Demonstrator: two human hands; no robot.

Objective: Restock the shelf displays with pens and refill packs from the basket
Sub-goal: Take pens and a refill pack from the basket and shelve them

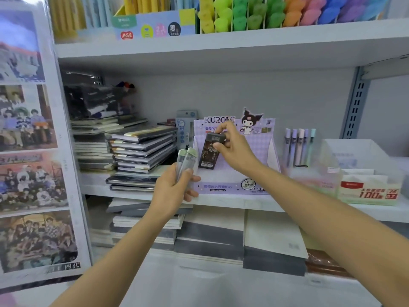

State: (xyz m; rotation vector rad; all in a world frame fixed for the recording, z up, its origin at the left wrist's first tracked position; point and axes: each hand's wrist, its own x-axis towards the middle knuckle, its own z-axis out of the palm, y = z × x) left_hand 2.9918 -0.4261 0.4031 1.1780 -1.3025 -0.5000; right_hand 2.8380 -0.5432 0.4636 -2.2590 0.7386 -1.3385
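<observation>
My right hand [232, 149] pinches a black refill pack [210, 151] by its top end and holds it tilted inside the purple Kuromi display box [232, 186] on the middle shelf. To the left and slightly nearer, my left hand [174, 187] grips two clear refill packs [187, 161] with pale green caps, standing upright in front of the box's left edge. The basket is not in view.
Stacked notebooks [141, 147] fill the shelf left of the box. Several pastel pens [298, 147] stand to its right, then a clear bin [354, 156] and a green lead box [369, 191]. Coloured pens [265, 14] line the upper shelf. A poster panel [33, 140] bounds the left.
</observation>
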